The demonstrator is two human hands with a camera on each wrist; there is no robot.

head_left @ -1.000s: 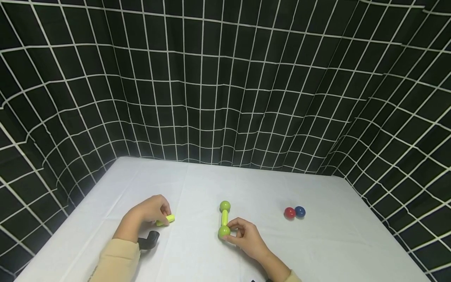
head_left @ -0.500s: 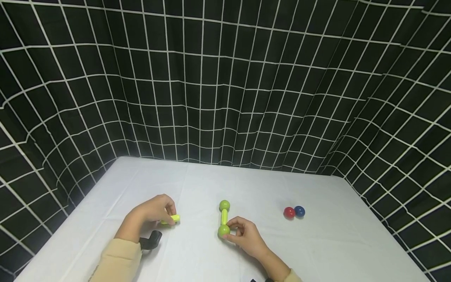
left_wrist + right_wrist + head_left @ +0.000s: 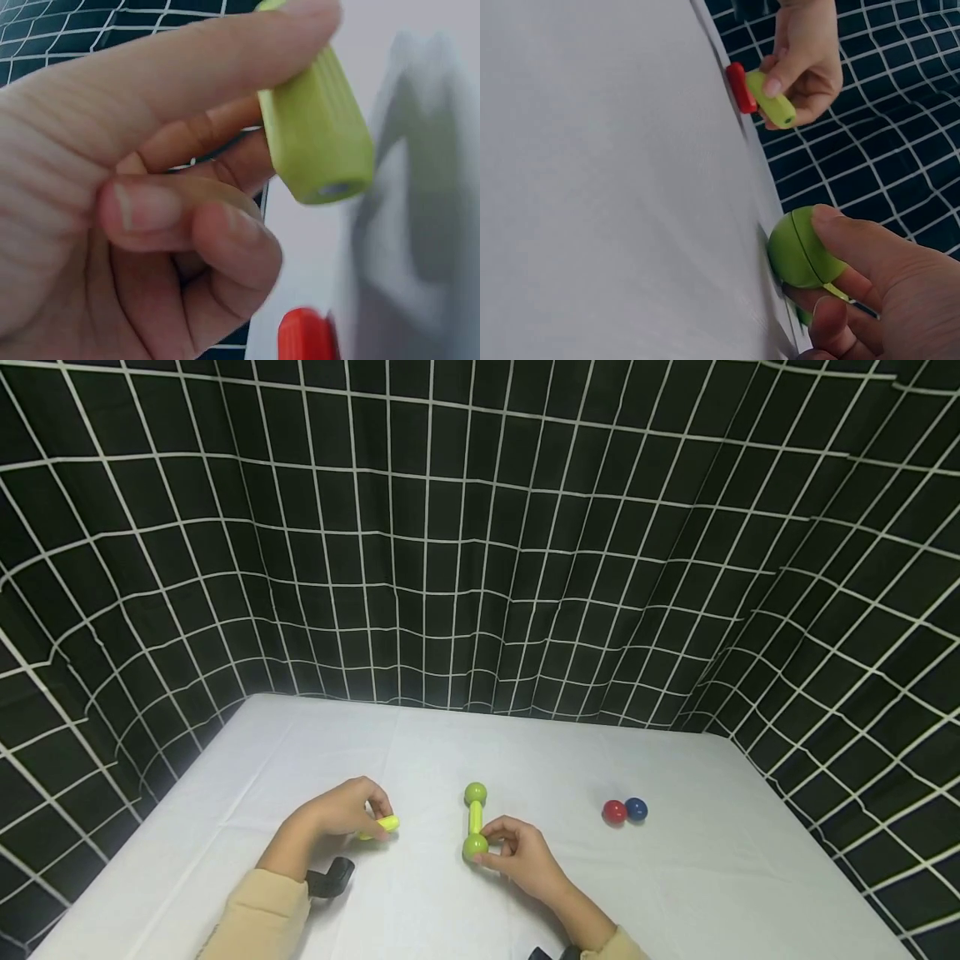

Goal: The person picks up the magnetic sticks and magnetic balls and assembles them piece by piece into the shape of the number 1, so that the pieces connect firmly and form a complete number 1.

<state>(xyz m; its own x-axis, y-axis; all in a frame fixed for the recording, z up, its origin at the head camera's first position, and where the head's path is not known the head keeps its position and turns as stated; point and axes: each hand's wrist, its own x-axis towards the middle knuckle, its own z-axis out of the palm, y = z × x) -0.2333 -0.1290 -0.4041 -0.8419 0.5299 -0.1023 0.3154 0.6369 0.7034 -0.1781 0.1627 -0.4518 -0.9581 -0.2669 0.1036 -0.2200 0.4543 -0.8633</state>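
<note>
My left hand (image 3: 348,810) pinches a short, ribbed yellow-green toy rod (image 3: 319,142) between thumb and fingers, just above the table. A small grey spot marks the rod's end in the left wrist view. Near the table's middle, a second yellow-green rod (image 3: 476,818) lies between two green balls, forming a dumbbell shape. Thumb and fingers of my right hand (image 3: 527,860) hold the nearer green ball (image 3: 472,847); the farther green ball (image 3: 475,793) is untouched. A red rod (image 3: 741,88) lies beyond the left hand, which hides it in the head view.
On the right of the white table (image 3: 705,860), a red ball (image 3: 614,812) and a blue ball (image 3: 636,809) sit side by side. Black cloth with a white grid (image 3: 487,552) encloses the back and sides. A dark wrist-worn device (image 3: 332,877) projects beside the left wrist.
My left hand has shifted right with the yellow-green rod, closer to the dumbbell shape. The right hand keeps its hold on the near ball, barely moving.
</note>
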